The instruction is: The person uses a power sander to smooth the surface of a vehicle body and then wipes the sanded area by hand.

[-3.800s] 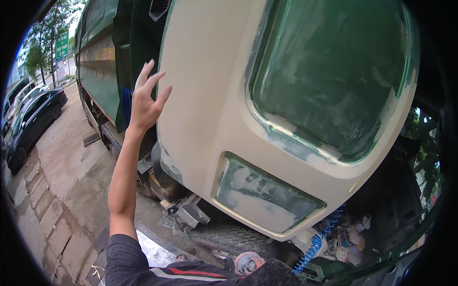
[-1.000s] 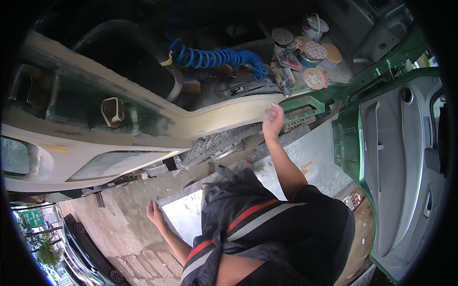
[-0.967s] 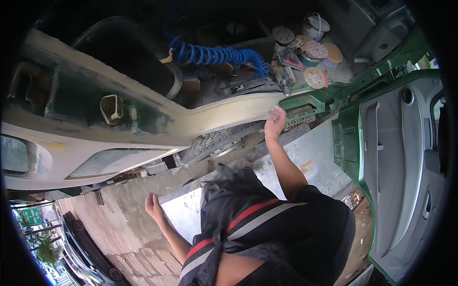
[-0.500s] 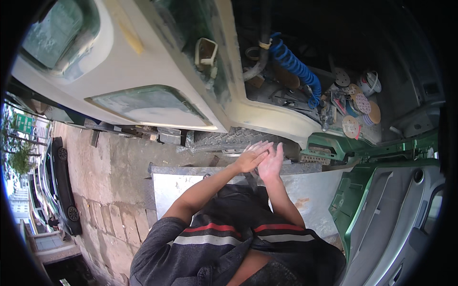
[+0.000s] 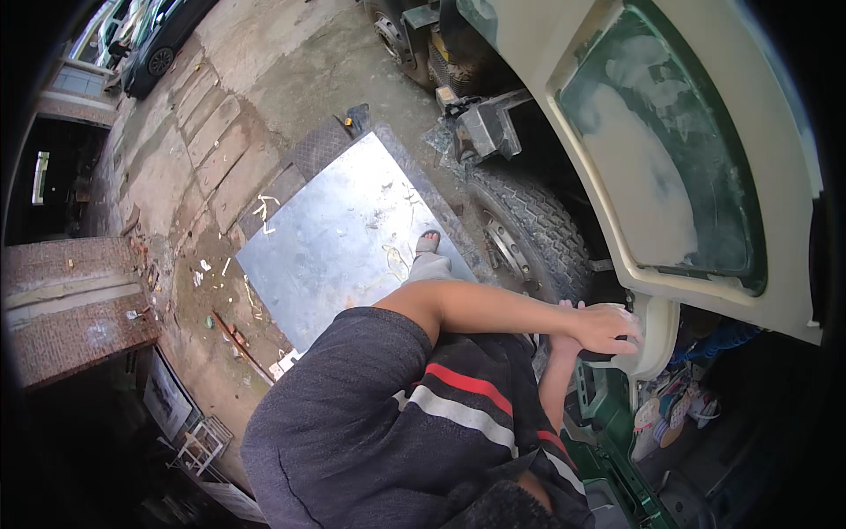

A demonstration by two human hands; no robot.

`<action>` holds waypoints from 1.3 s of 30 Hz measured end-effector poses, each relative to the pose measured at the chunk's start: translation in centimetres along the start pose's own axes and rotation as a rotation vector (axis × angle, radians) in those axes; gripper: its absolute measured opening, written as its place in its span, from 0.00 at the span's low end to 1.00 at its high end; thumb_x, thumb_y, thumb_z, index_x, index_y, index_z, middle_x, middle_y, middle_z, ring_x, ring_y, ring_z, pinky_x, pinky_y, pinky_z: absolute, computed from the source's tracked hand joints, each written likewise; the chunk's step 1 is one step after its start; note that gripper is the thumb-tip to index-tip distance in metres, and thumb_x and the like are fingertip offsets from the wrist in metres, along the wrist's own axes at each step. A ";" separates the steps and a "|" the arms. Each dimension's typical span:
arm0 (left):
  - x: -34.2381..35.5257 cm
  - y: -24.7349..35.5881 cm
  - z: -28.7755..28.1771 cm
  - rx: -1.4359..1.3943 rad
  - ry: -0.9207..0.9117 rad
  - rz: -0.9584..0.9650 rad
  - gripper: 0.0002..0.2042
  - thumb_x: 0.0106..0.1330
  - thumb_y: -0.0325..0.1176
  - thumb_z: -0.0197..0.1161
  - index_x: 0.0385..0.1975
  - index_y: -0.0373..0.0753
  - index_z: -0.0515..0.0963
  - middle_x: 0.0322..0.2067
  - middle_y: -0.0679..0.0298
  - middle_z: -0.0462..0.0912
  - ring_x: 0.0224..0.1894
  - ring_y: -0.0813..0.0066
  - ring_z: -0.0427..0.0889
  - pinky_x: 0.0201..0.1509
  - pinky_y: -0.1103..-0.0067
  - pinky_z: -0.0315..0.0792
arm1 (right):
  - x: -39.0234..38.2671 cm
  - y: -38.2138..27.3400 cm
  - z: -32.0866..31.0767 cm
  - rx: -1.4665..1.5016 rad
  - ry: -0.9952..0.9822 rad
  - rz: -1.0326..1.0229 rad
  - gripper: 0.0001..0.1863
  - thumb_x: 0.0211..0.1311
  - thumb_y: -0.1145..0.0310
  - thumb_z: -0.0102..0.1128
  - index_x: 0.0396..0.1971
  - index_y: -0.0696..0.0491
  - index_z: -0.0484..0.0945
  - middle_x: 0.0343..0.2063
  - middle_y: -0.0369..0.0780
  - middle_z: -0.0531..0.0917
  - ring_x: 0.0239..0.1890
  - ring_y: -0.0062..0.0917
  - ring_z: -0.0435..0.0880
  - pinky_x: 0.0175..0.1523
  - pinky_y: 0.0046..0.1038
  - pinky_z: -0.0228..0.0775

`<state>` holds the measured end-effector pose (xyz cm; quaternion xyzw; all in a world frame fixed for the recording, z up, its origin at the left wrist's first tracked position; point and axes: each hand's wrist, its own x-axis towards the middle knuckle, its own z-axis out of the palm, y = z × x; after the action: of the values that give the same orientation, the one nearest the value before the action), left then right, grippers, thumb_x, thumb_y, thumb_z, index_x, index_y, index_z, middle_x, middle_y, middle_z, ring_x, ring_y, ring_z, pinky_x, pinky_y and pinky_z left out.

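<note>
My left arm reaches across to the right, and my left hand (image 5: 608, 331) lies beside the pale, unpainted sill (image 5: 654, 339) of a vehicle cab. Its fingers are stretched out and somewhat apart, with whitish dust at the tips. I cannot tell whether they touch the sill. My right hand (image 5: 567, 342) is under and against my left wrist, mostly covered by it; only some fingertips show above the wrist. No tool shows in either hand. Nearby is the pale door (image 5: 793, 256) with its masked or smeared window (image 5: 670, 159).
A metal sheet (image 5: 326, 238) lies under my sandalled foot (image 5: 429, 242). Beside it stands a large tyre (image 5: 538, 220). Sanding discs (image 5: 674, 410) and a blue coiled hose (image 5: 718, 342) are inside the cab. Litter and a stick (image 5: 242, 348) lie on the ground; a dark car (image 5: 163, 53) stands far left.
My view has swung to the left, bringing the metal sheet and ground into the middle. My hands, pressed together palm to palm before, now overlap at the wrist, left over right.
</note>
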<state>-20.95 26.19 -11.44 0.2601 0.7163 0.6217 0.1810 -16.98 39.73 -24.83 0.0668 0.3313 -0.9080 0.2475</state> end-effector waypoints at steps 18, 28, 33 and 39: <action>-17.6 -0.8 -21.7 -0.867 0.357 -0.169 0.29 0.81 0.56 0.46 0.66 0.36 0.74 0.65 0.60 0.77 0.69 0.66 0.73 0.74 0.67 0.64 | 13.4 10.3 13.7 -1.284 0.232 -0.166 0.28 0.76 0.51 0.50 0.60 0.60 0.77 0.56 0.52 0.83 0.61 0.38 0.81 0.66 0.38 0.68; -8.3 19.2 -41.3 0.633 0.914 0.830 0.21 0.69 0.32 0.63 0.61 0.33 0.75 0.68 0.45 0.72 0.71 0.45 0.70 0.72 0.61 0.67 | -14.8 22.5 -21.9 -2.203 0.248 0.333 0.15 0.65 0.60 0.61 0.37 0.57 0.86 0.30 0.43 0.86 0.30 0.39 0.88 0.30 0.45 0.79; 1.7 27.6 -49.4 1.024 1.148 1.007 0.33 0.76 0.47 0.55 0.73 0.30 0.60 0.77 0.43 0.54 0.80 0.46 0.51 0.81 0.56 0.48 | -14.7 25.9 -14.7 -1.200 0.856 0.525 0.15 0.65 0.59 0.61 0.39 0.57 0.85 0.30 0.43 0.86 0.30 0.38 0.88 0.30 0.44 0.79; 7.7 37.2 -52.7 1.222 1.232 1.007 0.42 0.77 0.61 0.45 0.77 0.29 0.51 0.78 0.43 0.48 0.81 0.46 0.44 0.83 0.57 0.37 | -6.4 21.8 -11.4 -1.028 0.896 0.334 0.15 0.66 0.59 0.62 0.40 0.56 0.85 0.31 0.42 0.86 0.31 0.37 0.88 0.29 0.42 0.78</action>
<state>-52.36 -7.79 34.18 0.2141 0.6882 0.1778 -0.6701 -1.18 35.22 -44.25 0.3589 0.7740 -0.4714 0.2234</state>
